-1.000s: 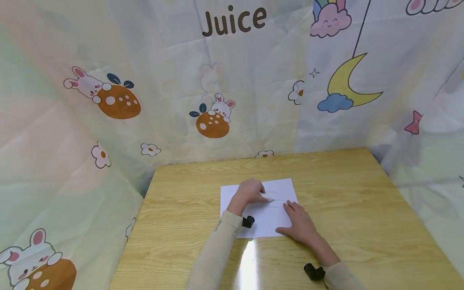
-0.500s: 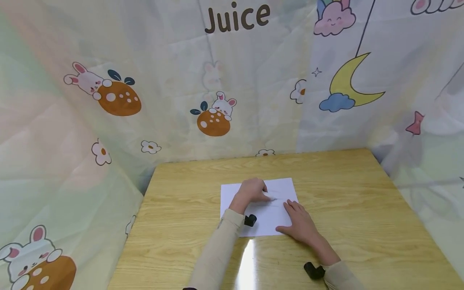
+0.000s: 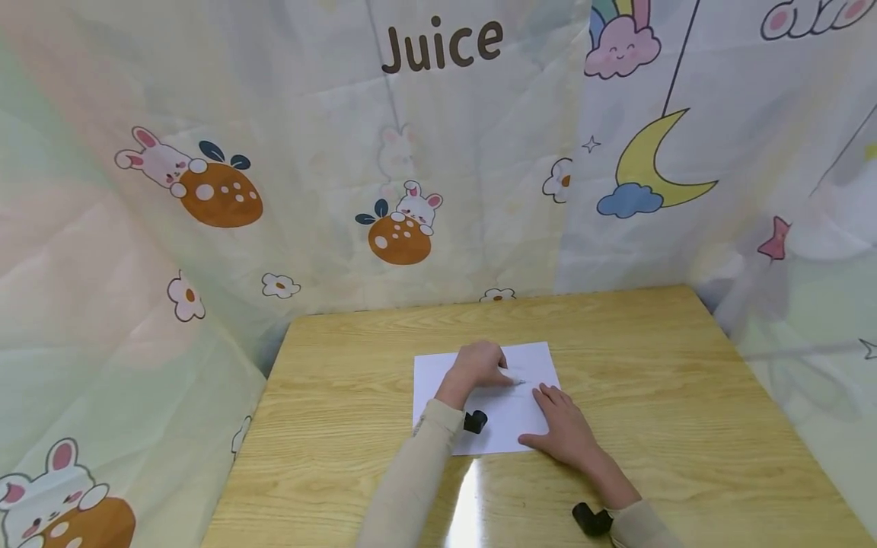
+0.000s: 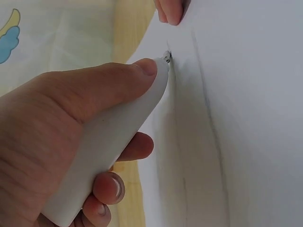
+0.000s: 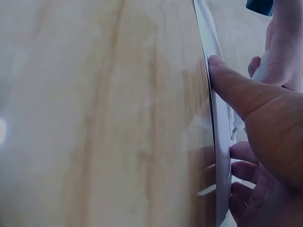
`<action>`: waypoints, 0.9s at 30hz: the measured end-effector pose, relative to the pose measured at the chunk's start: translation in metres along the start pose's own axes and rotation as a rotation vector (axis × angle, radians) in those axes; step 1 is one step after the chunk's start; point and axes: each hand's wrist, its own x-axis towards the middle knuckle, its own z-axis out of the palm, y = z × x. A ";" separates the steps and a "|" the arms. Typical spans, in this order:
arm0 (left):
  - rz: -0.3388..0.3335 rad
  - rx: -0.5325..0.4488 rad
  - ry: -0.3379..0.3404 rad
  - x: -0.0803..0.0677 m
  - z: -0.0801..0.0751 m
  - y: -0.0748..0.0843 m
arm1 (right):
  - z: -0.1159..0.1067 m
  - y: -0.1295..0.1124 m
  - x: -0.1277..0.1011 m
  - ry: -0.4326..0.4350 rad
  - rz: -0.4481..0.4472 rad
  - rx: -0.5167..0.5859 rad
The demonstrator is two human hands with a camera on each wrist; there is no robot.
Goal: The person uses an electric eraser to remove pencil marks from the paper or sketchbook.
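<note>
In the head view my left hand (image 3: 479,363) is over a white sheet of paper (image 3: 503,422) and holds a thick white pen-shaped tool (image 4: 111,127). The left wrist view shows the thumb laid along its body and the other fingers curled beneath. Its small metal tip (image 4: 166,56) is right at the paper, at the end of a thin line. A second, darker line (image 4: 210,123) runs beside it. Flat near the paper's right edge, my right hand (image 3: 565,430) rests with fingers spread. Its thumb (image 5: 232,82) presses the near edge in the right wrist view.
A wooden table (image 3: 342,426) extends around the paper on all sides. Behind and beside it hangs a printed cloth (image 3: 308,152) with rabbits and flowers. Black wrist cameras (image 3: 591,520) sit at both cuffs.
My left hand has slid a little to the right across the paper with the white pen-shaped tool. The right hand has stayed in place on the sheet.
</note>
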 end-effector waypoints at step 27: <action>-0.003 0.026 0.003 0.004 0.000 0.009 | -0.003 -0.003 0.002 0.008 0.104 0.115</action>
